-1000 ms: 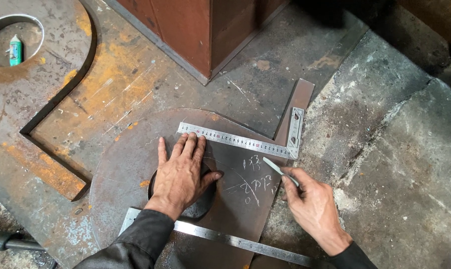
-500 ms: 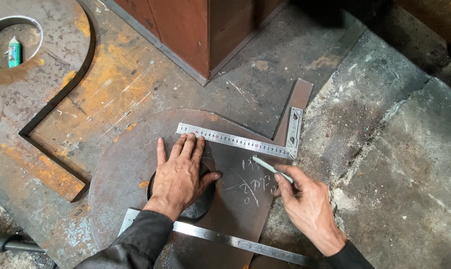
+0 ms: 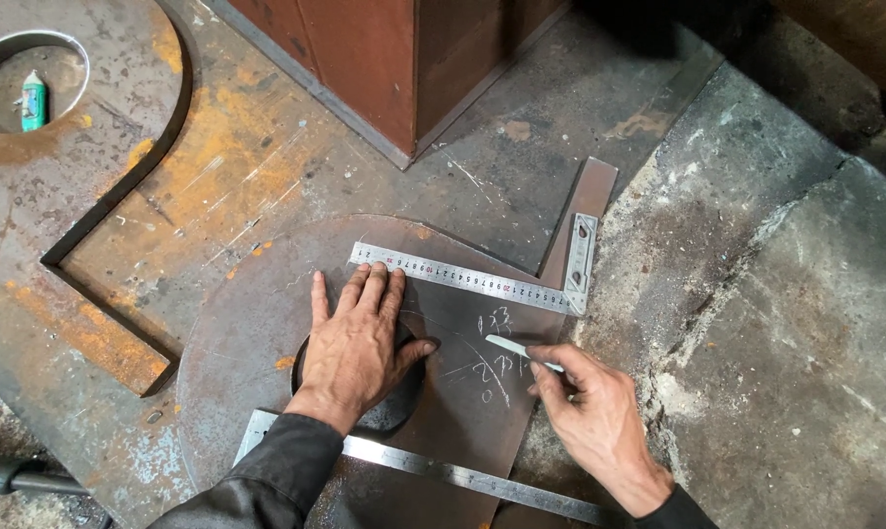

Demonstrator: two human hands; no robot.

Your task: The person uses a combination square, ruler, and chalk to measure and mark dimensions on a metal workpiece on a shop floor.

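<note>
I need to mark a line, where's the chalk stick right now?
In the head view, the white chalk stick is pinched in the right hand, right of centre, just below the try square.

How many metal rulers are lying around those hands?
2. A try square lies on the round steel plate, just beyond the left hand. A long straight ruler lies nearer the person, passing under the left sleeve. Others may lie out of view.

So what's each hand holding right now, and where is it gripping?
The right hand pinches a white marking stick by its rear end, tip free. The left hand grips nothing; it lies flat on the round steel plate beside the square ruler.
</note>
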